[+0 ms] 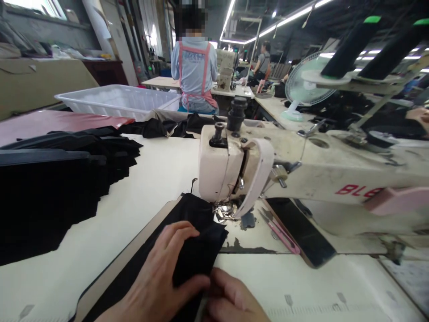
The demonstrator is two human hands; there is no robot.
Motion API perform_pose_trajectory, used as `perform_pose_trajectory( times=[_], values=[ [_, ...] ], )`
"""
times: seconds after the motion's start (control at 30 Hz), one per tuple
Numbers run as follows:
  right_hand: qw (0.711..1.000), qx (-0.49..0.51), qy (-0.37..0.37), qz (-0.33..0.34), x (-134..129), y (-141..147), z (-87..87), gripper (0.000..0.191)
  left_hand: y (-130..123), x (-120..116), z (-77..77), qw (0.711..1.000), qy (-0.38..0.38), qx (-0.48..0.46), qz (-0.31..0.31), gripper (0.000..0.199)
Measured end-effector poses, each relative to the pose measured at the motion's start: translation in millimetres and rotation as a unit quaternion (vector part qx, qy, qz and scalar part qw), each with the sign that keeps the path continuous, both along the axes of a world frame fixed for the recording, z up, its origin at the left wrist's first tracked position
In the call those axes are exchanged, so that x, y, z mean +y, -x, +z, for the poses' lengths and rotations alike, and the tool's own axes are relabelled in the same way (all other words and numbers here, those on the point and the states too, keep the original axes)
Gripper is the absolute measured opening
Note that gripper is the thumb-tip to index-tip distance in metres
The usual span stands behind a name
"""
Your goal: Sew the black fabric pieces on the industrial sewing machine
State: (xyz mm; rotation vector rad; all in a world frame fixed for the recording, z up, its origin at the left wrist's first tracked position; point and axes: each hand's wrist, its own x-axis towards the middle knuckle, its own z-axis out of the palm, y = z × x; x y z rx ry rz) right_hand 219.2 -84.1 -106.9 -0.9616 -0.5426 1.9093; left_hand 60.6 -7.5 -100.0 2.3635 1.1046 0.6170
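Black cloth lies on the table, in front of the sewing machine and a little to its left, its far end reaching up beside the machine's presser foot. The near corner on the right of that end has a ragged edge, and a beige strip shows along the cloth's left side.

The left hand rests on top of the cloth, in front of the machine, back of the hand up; its grip is spread, thumb well apart from the bent fingers, pressing down on the cloth rather than closed around it. The right hand is nearer the person than the machine, at the right edge of the cloth, with its fingertips close to the left thumb. Its fingers are curled, but whether that grip is clamped on the edge I cannot tell, since the fingertips are partly hidden.

Under the machine's arm, to the right of the presser foot, pink-handled snips lie just beside a dark phone. Left of the machine is a spread pile of black pieces. Beyond the machine, to its left, stands a white plastic basket, and a person in a pink-strapped apron faces away.
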Motion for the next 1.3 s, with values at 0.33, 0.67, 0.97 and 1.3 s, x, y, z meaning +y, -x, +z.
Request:
perform_pose_trajectory(
  times=[0.33, 0.67, 0.97, 1.3],
  values=[
    [0.982, -0.181, -0.039, -0.022, 16.4, -25.3, 18.2, 0.039, -11.9, -13.8, -2.7, 0.996, 0.069, -0.052, 0.037, 0.045],
    [0.957, -0.278, -0.021, -0.084, 41.9, -32.3, 14.9, 0.037, -11.4, -19.2, -6.8, 0.990, 0.104, -0.084, 0.046, 0.050],
    [0.958, -0.274, -0.026, -0.086, 42.5, -29.1, 18.9, 0.028, -27.6, -22.6, -2.8, 0.998, 0.024, -0.025, -0.047, 0.067],
    [0.965, -0.245, -0.010, -0.095, 43.5, -29.5, 21.3, 0.034, -15.0, -3.6, 24.5, 0.992, 0.087, -0.082, -0.047, 0.060]
  ],
)
